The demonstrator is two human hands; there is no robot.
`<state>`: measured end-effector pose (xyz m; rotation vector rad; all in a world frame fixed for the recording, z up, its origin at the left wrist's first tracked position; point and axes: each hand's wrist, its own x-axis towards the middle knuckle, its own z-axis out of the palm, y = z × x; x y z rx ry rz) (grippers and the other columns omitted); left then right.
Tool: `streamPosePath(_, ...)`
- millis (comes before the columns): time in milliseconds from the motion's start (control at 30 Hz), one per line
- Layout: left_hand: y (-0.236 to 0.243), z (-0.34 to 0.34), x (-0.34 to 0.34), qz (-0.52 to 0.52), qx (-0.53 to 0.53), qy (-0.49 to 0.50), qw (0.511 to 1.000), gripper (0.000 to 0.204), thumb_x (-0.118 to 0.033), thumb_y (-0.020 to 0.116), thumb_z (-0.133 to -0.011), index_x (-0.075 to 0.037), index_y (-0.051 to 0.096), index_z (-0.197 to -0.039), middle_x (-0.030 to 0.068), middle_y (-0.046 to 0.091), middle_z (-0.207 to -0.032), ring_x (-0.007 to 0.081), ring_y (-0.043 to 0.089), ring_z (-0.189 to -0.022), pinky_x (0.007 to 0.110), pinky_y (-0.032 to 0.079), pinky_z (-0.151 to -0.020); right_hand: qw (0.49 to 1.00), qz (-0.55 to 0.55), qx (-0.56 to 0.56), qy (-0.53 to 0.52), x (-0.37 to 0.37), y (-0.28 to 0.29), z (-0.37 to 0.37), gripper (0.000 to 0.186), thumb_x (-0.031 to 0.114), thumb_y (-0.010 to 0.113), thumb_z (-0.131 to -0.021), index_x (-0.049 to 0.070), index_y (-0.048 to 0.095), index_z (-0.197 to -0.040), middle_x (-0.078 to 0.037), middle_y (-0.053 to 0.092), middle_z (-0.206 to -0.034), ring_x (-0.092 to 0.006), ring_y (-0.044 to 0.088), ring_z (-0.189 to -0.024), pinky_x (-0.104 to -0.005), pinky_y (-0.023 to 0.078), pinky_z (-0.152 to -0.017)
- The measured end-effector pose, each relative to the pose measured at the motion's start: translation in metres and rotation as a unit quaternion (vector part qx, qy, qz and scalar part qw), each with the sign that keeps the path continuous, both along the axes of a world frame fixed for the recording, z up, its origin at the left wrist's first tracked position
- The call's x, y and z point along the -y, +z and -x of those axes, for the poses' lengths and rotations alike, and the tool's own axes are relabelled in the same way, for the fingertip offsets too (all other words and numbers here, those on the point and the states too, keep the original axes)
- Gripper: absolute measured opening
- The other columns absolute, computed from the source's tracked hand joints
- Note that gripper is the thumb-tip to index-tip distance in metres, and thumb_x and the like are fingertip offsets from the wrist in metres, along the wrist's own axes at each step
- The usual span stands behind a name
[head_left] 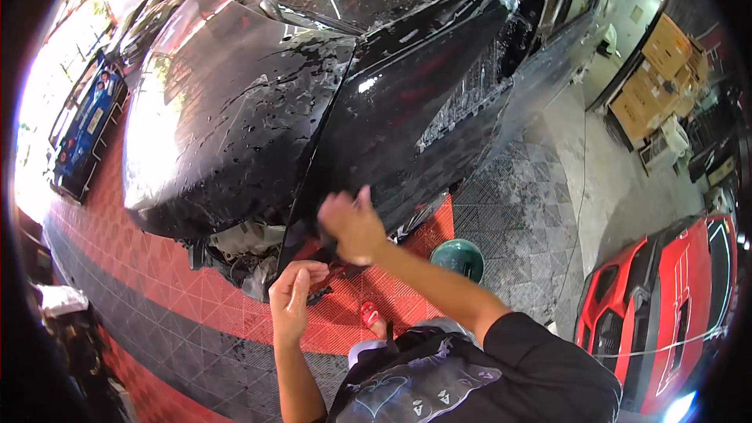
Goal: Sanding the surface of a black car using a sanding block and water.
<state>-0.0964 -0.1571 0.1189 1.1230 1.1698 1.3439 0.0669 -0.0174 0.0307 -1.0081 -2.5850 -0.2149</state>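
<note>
Car [243,125]: black, glossy, wet, whitish streaks | left hand [291,301]: loosely open | right hand [354,229]: blurred, cannot tell grip

There's rm over flr [517,227] R of fender [392,121], bar green bucket [458,260].

Two hands [352,229] showed near one black car [243,121]. Close to that car were one green bucket [457,260] and one red sandal [370,313]; one red car [675,305] stood well right of it.

Red-and-grey tiled floor [180,262]; cardboard boxes [650,86] stacked right; bright daylight [37,141] left
</note>
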Motion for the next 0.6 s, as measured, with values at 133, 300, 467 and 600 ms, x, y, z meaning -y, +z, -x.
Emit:
streamPosePath(133,0.019,-0.001,-0.007,-0.096,-0.186,0.004,0.978,0.014,-0.004,0.061,-0.1,0.004,0.071,-0.102,0.0148,0.074,-0.104,0.0233,0.071,-0.094,0.036,0.056,-0.089,0.959,0.245,-0.134,0.043,0.087,-0.106,-0.02,0.081,0.025,0.068,-0.092,0.001,0.03,-0.159,-0.018,0.032,-0.165,-0.0337,0.03,-0.153,-0.0525,0.02,-0.127)
streamPosePath(300,0.102,-0.047,-0.078,-0.415,-0.453,-0.086,0.785,0.017,-0.004,0.071,-0.087,0.001,0.073,-0.103,0.0169,0.071,-0.115,0.0396,0.068,-0.111,0.052,0.05,-0.106,0.771,0.504,-0.023,-0.388,0.145,-0.326,-0.187,0.065,0.017,0.044,-0.099,0.017,0.028,-0.162,-0.027,0.064,-0.121,-0.0481,0.068,-0.102,-0.0532,0.06,-0.079)
streamPosePath(467,0.192,-0.091,-0.166,-0.559,-0.589,-0.022,0.583,0.038,-0.017,0.065,-0.098,-0.001,0.063,-0.133,0.0177,0.057,-0.146,0.0364,0.05,-0.14,0.051,0.039,-0.117,0.665,0.552,-0.034,-0.501,0.277,-0.405,-0.368,0.03,0.026,0.05,-0.102,0.006,0.067,-0.117,-0.017,0.074,-0.101,-0.0318,0.074,-0.073,-0.0469,0.062,-0.061)
streamPosePath(600,0.214,-0.14,-0.265,-0.603,-0.692,0.029,0.396,0.05,-0.032,0.053,-0.105,-0.007,0.051,-0.148,0.011,0.042,-0.16,0.0286,0.036,-0.15,0.048,0.027,-0.124,0.472,0.397,-0.286,-0.733,0.445,-0.407,-0.438,0.046,0.039,0.053,-0.101,-0.001,0.073,-0.11,-0.026,0.075,-0.101,-0.0441,0.074,-0.093,-0.0507,0.059,-0.077)
